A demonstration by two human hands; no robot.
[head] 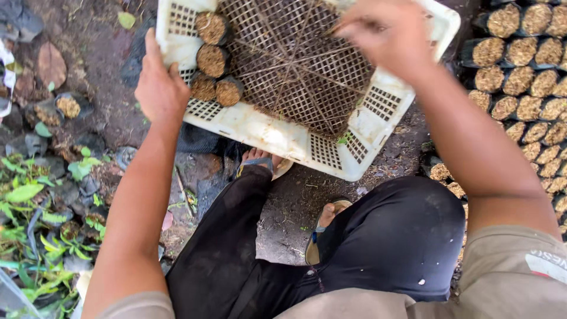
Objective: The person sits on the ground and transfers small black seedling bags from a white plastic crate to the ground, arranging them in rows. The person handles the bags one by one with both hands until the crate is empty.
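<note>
soft, even daylight from overhead, no hard shadows — looks overcast or shaded. the white crate rim is the brightest area, close to clipping along its near edge. dark soil and the black trousers lose detail in the lows. right hand is motion-blurred at the fingers; left hand is sharp. wide-angle lens — arms stretch toward the bottom corners, mild softness at the far left edge.
</note>
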